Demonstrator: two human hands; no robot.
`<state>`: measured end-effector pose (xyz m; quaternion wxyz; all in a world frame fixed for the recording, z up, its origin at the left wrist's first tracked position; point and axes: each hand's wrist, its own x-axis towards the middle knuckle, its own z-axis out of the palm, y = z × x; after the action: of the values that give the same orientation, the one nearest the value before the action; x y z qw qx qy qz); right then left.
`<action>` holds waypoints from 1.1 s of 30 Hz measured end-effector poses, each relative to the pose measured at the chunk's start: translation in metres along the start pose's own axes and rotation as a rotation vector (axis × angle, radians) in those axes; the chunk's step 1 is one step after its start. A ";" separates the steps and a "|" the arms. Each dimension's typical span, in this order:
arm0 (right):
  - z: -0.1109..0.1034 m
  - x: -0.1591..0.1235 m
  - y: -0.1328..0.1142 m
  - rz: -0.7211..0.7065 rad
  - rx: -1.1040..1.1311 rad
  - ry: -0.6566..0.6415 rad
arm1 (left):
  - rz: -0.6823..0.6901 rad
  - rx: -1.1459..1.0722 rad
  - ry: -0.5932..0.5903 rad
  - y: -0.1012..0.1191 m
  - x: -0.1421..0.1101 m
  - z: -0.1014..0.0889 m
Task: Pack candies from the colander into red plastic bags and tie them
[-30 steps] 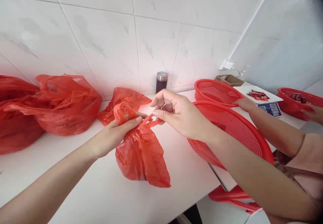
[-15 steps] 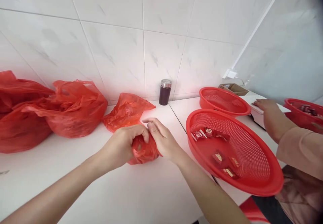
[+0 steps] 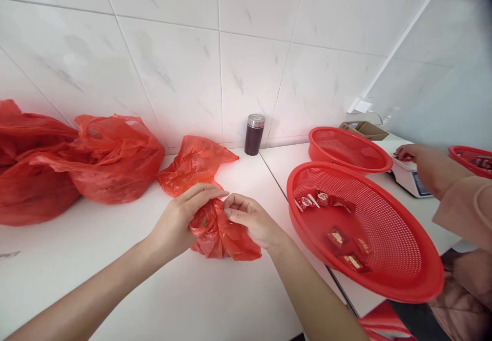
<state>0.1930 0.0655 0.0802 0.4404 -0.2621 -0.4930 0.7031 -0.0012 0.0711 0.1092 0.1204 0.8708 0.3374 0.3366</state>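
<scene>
A thin red plastic bag is bunched up between my two hands over the white table. My left hand curls round its left side, fingers bent over the top. From the right, my right hand pinches the film between thumb and fingers. The lower right part of the bag fans out below that hand. Just behind lies another crumpled red plastic bag. To the right stands a large red mesh basket with several small red wrapped packets in it.
Full-looking red bags stand at the left. A dark flask with a silver lid is by the tiled wall. Behind the large basket is another red basket. At the right, a co-worker's hand is over a white scale.
The bag in my hands has spread out to the lower right. My right hand's fingers have closed into a pinch. The co-worker's hand now has something red at the scale.
</scene>
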 end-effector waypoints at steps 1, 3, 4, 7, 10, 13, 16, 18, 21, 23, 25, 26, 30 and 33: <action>0.001 -0.001 -0.001 -0.012 -0.016 0.019 | -0.007 -0.004 0.003 0.000 -0.001 0.000; 0.005 -0.002 -0.003 -0.034 -0.032 0.047 | -0.014 -0.008 0.005 0.000 -0.002 0.000; 0.006 -0.002 -0.003 -0.035 -0.039 0.045 | -0.016 -0.008 0.003 0.000 -0.003 0.000; 0.008 0.001 -0.002 -0.049 -0.071 0.058 | -0.032 -0.013 -0.004 0.003 -0.003 0.002; 0.007 0.005 -0.004 -0.309 -0.136 0.397 | -0.139 -0.095 -0.065 0.006 -0.003 0.003; 0.006 0.004 -0.011 -0.517 -0.192 0.662 | -0.295 -0.255 -0.157 0.008 -0.005 0.002; 0.006 -0.003 -0.012 -0.291 -0.278 0.437 | -0.366 -0.295 -0.141 0.009 -0.005 0.002; 0.007 -0.008 -0.007 -0.143 -0.350 0.261 | -0.383 -0.271 -0.115 0.009 -0.005 0.002; 0.006 -0.013 0.004 -0.162 -0.389 0.298 | -0.457 -0.344 -0.189 0.010 -0.005 -0.002; 0.000 -0.013 0.013 -0.190 -0.370 0.380 | -0.569 -0.496 -0.312 0.006 -0.007 -0.008; -0.011 -0.014 0.023 -0.163 -0.378 0.423 | -0.694 -0.659 -0.389 -0.002 -0.014 -0.013; -0.019 -0.013 0.028 -0.141 -0.397 0.462 | -0.741 -0.727 -0.393 -0.009 -0.019 -0.016; -0.054 -0.010 0.055 -0.069 -0.460 0.701 | -0.781 -0.895 -0.409 -0.038 -0.038 -0.022; -0.063 -0.007 0.066 -0.079 -0.518 0.784 | -0.768 -0.930 -0.486 -0.048 -0.041 -0.025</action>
<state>0.2233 0.0801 -0.0050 0.5399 -0.5903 -0.4583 0.3874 -0.0646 0.0791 0.0859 0.6695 0.5967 0.4069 0.1738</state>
